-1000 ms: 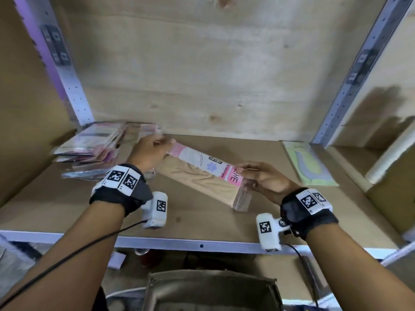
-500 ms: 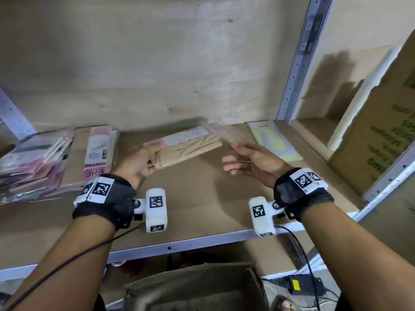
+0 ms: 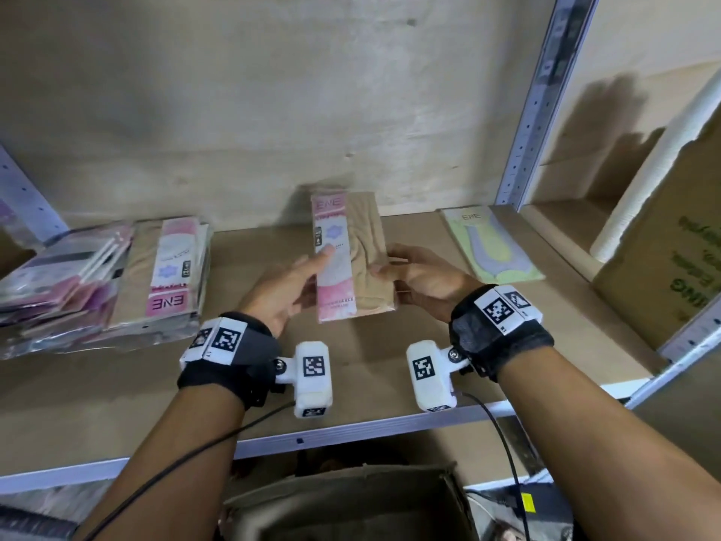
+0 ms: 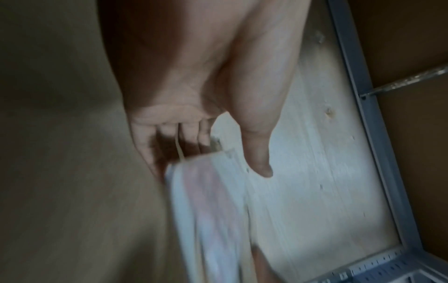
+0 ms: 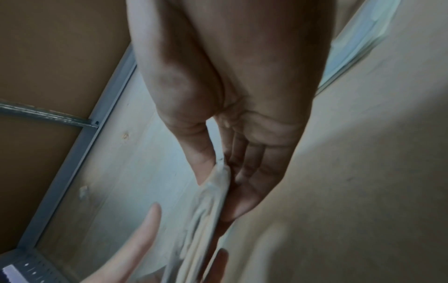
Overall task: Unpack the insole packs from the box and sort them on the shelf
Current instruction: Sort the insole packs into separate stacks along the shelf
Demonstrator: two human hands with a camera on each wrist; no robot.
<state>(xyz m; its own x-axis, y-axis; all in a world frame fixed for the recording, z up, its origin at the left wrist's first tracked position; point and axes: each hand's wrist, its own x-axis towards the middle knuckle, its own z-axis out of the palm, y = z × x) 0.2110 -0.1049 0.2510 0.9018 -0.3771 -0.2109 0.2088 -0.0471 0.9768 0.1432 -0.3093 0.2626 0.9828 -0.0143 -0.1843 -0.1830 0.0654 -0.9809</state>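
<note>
A beige insole pack (image 3: 351,259) with a pink and white label stands upright above the middle of the shelf board (image 3: 117,384), label towards me. My left hand (image 3: 312,275) holds its left side, thumb on the label and fingers behind it. My right hand (image 3: 390,267) pinches the pack's right edge between thumb and fingers. The left wrist view is blurred but has the left hand (image 4: 194,134) at the pack (image 4: 213,201). The right wrist view has the right hand (image 5: 230,172) pinching the pack's edge (image 5: 211,201). The open cardboard box (image 3: 343,501) sits below the shelf.
A stack of matching beige and pink packs (image 3: 164,275) lies on the shelf's left, beside a mixed pile of packs (image 3: 58,283). A green insole pack (image 3: 491,247) lies flat at the right. Beyond the grey upright (image 3: 534,111) stand a white roll (image 3: 655,165) and a printed carton (image 3: 671,244).
The pack has turned from lying sideways to upright with its label facing me. My right hand, open a moment ago, now pinches its right edge. The view has shifted.
</note>
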